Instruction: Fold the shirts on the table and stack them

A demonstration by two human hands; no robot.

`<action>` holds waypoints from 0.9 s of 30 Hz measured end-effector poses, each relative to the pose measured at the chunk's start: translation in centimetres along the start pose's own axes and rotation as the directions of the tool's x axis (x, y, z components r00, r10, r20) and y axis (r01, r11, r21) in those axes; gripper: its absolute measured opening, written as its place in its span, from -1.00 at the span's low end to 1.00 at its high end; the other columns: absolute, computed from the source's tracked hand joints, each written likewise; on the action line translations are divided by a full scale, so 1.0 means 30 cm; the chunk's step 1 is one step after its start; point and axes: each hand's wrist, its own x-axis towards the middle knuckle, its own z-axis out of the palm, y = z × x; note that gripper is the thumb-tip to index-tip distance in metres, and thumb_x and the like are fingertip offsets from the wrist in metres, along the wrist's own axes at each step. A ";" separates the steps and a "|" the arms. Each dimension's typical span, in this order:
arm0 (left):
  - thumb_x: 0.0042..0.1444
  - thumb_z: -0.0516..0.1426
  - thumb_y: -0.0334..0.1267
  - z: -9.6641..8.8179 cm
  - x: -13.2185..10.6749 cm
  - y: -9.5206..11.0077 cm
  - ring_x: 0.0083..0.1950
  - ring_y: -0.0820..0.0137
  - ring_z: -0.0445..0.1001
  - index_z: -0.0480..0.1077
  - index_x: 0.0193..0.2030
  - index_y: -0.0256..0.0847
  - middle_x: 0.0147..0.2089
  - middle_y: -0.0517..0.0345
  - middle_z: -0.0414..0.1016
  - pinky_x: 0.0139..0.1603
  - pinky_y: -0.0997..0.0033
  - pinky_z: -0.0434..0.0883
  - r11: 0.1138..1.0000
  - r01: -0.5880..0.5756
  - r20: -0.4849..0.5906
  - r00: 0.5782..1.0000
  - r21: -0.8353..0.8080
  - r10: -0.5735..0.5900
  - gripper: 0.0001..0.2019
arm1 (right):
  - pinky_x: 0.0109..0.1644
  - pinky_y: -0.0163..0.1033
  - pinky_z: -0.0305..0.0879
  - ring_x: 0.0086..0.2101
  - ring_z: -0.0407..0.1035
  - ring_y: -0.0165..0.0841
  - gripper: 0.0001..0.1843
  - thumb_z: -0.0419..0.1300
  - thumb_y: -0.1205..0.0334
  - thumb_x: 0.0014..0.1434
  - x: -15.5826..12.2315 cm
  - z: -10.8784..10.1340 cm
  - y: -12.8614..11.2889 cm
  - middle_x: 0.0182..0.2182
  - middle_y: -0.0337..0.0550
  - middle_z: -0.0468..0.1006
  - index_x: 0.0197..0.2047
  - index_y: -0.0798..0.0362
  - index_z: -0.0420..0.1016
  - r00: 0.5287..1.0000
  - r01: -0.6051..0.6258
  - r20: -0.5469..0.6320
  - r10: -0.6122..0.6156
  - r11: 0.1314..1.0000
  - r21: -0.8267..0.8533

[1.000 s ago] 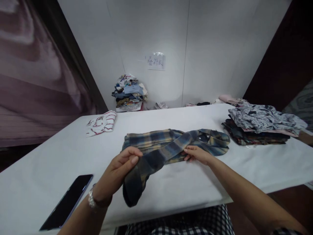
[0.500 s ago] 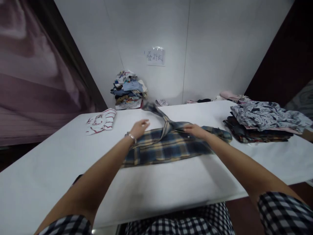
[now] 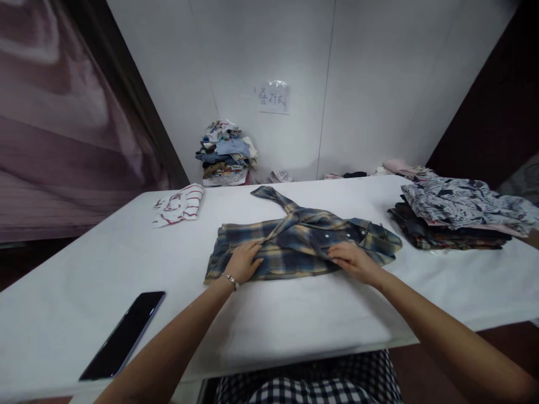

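My left hand (image 3: 244,262) and right hand (image 3: 353,262) lie flat on the plaid shirt (image 3: 295,259), palms down. My grip is wide open, pressing the cloth and pinching nothing. The shirt sits mid-tabletop (image 3: 84,314) with its buttons up, and one sleeve (image 3: 290,217) crosses its body, the cuff (image 3: 266,193) poking out past the far edge.

That loose sleeve is the weak spot. If I drag my palms instead of lifting them, the cloth could ruck under them and the sleeve could slip out of line. Pressing unevenly could leave a crease in the body. Right of the shirt, the collar (image 3: 379,238) lies near the clothes stack (image 3: 450,224), so a wide sweep could snag it or topple the stack. Nearer me, left of the shirt, the phone (image 3: 122,335) lies below my left forearm, where a careless elbow could knock it.
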 end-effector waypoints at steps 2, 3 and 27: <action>0.09 0.10 -0.25 -0.004 0.000 0.033 0.29 0.18 0.15 0.21 0.22 -0.23 0.30 -0.07 0.19 0.26 0.10 0.14 0.995 -0.093 -0.019 0.995 -0.024 0.093 -0.49 | 0.04 -0.13 0.29 -0.05 0.36 -0.29 -0.72 -0.01 0.21 0.27 -0.061 -0.007 -0.055 -0.06 -0.06 0.50 -0.09 -0.04 0.49 0.996 0.064 0.061 -0.068 0.996 0.054; 0.06 0.12 -0.28 -0.002 0.005 0.049 0.31 0.17 0.11 0.14 0.26 -0.23 0.32 -0.07 0.13 0.28 0.08 0.11 0.990 -0.133 -0.020 0.991 -0.035 0.133 -0.41 | 0.04 -0.13 0.29 -0.04 0.36 -0.29 -0.72 -0.02 0.21 0.28 -0.090 -0.007 -0.075 -0.05 -0.06 0.50 -0.09 -0.04 0.49 0.993 0.068 0.095 -0.075 0.995 0.071; 0.14 -0.05 0.10 -0.100 -0.128 0.171 -0.31 0.20 0.50 0.44 -0.37 -0.16 -0.40 0.03 0.52 -0.37 0.35 0.26 0.972 0.229 0.351 0.907 0.050 -0.232 -0.59 | -0.06 -0.14 0.36 -0.17 0.46 -0.22 -0.67 0.02 0.16 0.20 -0.216 0.026 -0.100 -0.14 -0.15 0.58 -0.05 -0.06 0.53 0.929 -0.316 0.250 0.271 0.935 0.160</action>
